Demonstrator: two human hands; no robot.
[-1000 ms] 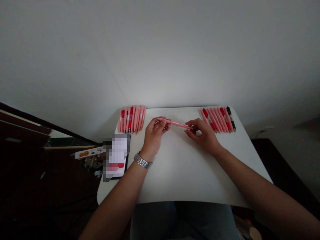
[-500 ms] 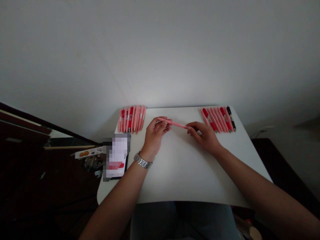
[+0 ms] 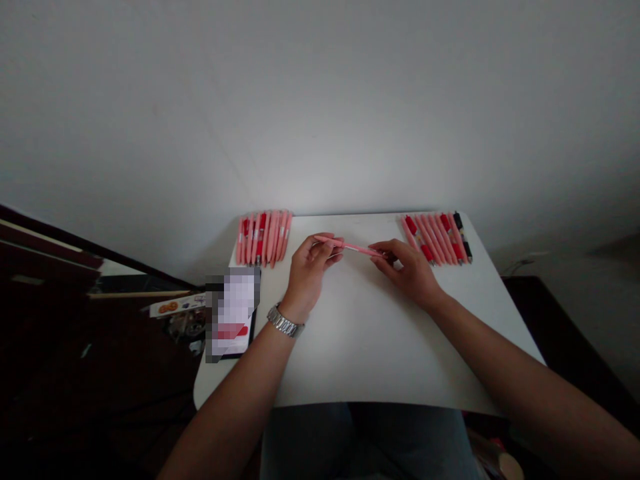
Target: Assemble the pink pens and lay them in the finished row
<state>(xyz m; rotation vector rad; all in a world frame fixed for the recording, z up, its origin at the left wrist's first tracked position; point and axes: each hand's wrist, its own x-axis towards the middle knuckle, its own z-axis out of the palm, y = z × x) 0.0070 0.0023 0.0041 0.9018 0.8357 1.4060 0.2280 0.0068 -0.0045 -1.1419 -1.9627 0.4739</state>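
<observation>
Above the middle of the white table (image 3: 350, 333), a pink pen (image 3: 367, 251) spans my two hands. My left hand (image 3: 313, 260), with a metal watch at the wrist, pinches one end, a pink piece pointing up left. The fingers of my right hand (image 3: 400, 263) close on the other pink end. Between the two pink pieces a thin pale section shows, looking like a refill; its detail is too small to make out. A row of mostly pink pens (image 3: 273, 237) lies left of my left hand. Another row of pens (image 3: 437, 240), pink with some red and one black, lies beyond my right hand.
A phone (image 3: 245, 341), partly blurred out, lies at the table's left edge. A pale wall (image 3: 350, 120) rises behind the table. Left of the table, a sticker-covered strip (image 3: 175, 307) and small clutter sit lower down. My legs (image 3: 310, 440) are under the front edge.
My right hand has shifted slightly right, drawing its pink piece away from the left one. A thin pale section now shows between them. My left hand has stayed in place.
</observation>
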